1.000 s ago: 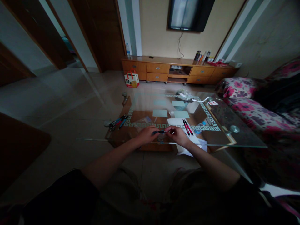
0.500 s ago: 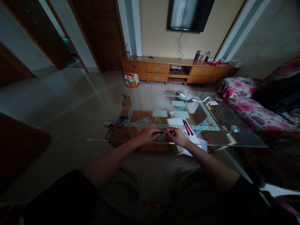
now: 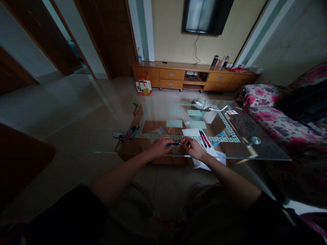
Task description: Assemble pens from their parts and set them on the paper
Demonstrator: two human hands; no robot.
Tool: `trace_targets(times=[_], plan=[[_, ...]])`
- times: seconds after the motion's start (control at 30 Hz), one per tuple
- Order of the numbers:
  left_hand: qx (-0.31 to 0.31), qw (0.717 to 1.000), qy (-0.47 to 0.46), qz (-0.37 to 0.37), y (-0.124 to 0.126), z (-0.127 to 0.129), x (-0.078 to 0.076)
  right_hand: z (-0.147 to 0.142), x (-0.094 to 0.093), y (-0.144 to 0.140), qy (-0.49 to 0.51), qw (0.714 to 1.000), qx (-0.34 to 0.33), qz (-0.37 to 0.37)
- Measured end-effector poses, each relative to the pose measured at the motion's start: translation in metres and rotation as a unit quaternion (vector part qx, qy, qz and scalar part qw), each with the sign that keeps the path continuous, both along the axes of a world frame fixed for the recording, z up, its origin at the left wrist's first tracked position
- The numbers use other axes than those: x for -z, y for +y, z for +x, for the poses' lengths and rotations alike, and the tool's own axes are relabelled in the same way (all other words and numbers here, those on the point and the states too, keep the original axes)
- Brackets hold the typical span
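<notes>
Above the near edge of the glass table (image 3: 158, 117), my left hand (image 3: 161, 147) is closed around a dark blue pen (image 3: 172, 144). The pen lies roughly level, pointing right. My right hand (image 3: 192, 148) is closed in a pinch at the pen's right end; its fingertips hide whether a separate small part is between them. Close to my right hand, red and black pens (image 3: 204, 138) lie on white paper (image 3: 191, 132). Left of my left hand is a pile of several pens (image 3: 128, 133), mostly blue, black and red.
A clear plastic bag (image 3: 156, 133) lies beyond my left hand. A basket (image 3: 198, 115) and a bottle with a blue cap (image 3: 219, 139) show by the table. Behind stand a wooden TV cabinet (image 3: 171, 74) and a carton bag (image 3: 143, 86). A flowered sofa (image 3: 268, 119) is right.
My right fingers have shifted slightly at the pen's right end, and a thin, lighter tip now shows there. My left hand stays almost still.
</notes>
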State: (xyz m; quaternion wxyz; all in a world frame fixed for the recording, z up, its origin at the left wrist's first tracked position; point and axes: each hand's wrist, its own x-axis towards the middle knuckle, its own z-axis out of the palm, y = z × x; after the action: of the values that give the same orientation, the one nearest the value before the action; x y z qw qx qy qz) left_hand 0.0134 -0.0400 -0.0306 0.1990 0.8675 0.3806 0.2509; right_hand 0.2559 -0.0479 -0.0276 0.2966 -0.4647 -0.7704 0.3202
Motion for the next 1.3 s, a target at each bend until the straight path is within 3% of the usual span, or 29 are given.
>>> trace_targets(times=[0.17, 0.33, 0.5, 1.3], plan=[[0.011, 1.000, -0.003, -0.001, 0.000, 0.000, -0.001, 0.001, 0.002, 0.001, -0.026, 0.997, -0.025, 0.065], [0.012, 1.000, -0.005, 0.006, -0.001, 0.001, -0.001, -0.001, 0.000, -0.001, -0.016, 0.999, -0.019, 0.044], [0.021, 1.000, -0.009, 0.003, -0.001, 0.001, -0.001, -0.002, -0.004, -0.002, -0.027, 0.996, -0.036, 0.082], [0.021, 0.999, -0.035, -0.002, 0.001, 0.002, -0.003, 0.000, -0.008, -0.001, -0.026, 0.996, -0.016, 0.086]])
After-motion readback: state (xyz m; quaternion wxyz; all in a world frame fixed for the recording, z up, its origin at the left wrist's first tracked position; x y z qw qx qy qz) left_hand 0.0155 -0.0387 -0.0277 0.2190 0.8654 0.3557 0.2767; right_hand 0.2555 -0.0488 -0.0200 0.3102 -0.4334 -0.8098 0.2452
